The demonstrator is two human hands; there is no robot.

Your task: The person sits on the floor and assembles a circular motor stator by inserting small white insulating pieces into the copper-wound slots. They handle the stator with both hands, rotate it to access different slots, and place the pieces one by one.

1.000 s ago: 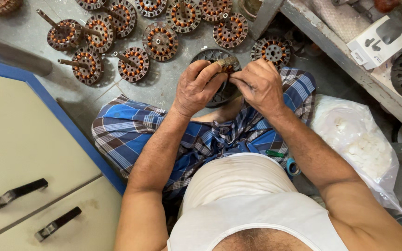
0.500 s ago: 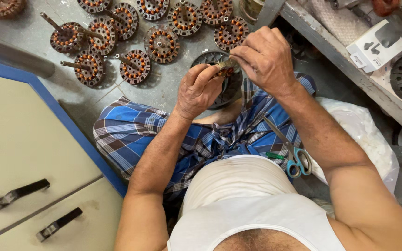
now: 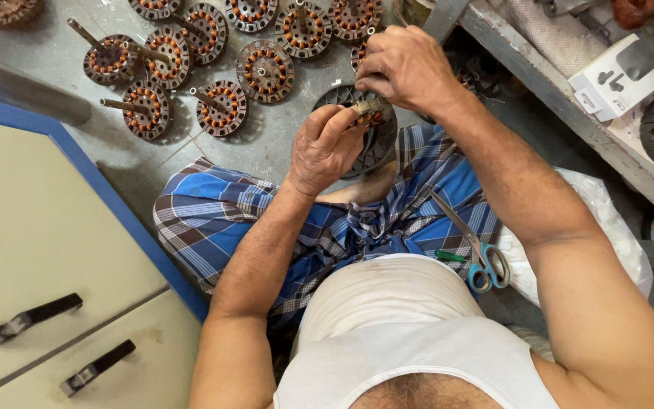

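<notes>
Two sets of our fingers pinch a small copper-wound piece [image 3: 369, 110]: left hand [image 3: 327, 148] from below, right hand [image 3: 406, 68] from above, over the dark round stator [image 3: 376, 144] above our knee. Wound stators [image 3: 266, 70] lie beyond; scissors [image 3: 478, 254] rest on our lap.

- Upper body: a sleeveless white undershirt [image 3: 410, 333] with a low, rounded neckline; the fabric shows faint grey smudges across the belly.
- Lower body: a wrap cloth [image 3: 213, 220] in a blue, white and brown check, gathered into a knot at the waist.
- Arms: bare from shoulder to wrist, no sleeves.
- Left hand [image 3: 327, 148] and right hand [image 3: 406, 68]: bare, no gloves.
</notes>
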